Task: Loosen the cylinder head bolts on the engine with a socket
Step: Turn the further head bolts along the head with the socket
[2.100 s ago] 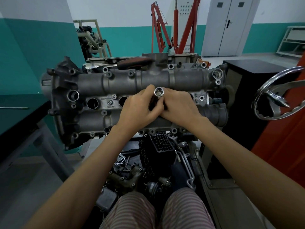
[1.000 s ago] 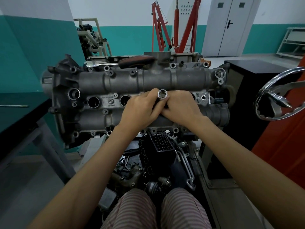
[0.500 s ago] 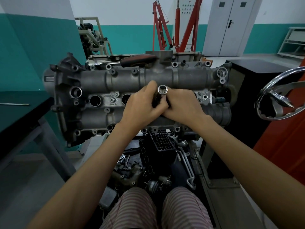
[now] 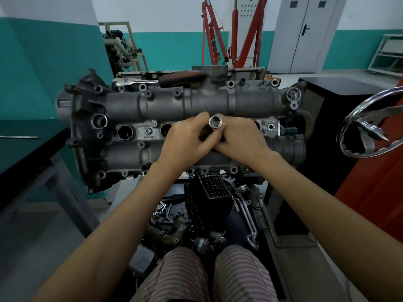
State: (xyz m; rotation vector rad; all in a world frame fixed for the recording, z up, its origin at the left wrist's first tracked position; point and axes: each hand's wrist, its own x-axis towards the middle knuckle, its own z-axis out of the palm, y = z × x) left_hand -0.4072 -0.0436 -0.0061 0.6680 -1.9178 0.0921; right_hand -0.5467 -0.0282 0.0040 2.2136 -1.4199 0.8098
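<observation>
Meeting over the engine (image 4: pixel 135 118), left hand (image 4: pixel 185 140) and right hand (image 4: pixel 242 140), fingers curled, each grip closed around the upright socket (image 4: pixel 215 122)

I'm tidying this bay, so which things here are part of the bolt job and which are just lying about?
In use:
socket, held by left hand and right hand
engine
ratchet lying on the engine, likely

Lying about:
red hoist
loose parts on the floor
black cabinet
chrome wheel

Walls white above, teal below (image 4: pixel 178 49). Grey double metal door (image 4: pixel 305 33) at rear right. Red steel hoist frame (image 4: pixel 210 40) before it. Pale grey floor (image 4: pixel 30 232). Dark-topped counter (image 4: pixel 26 153) at left.
</observation>
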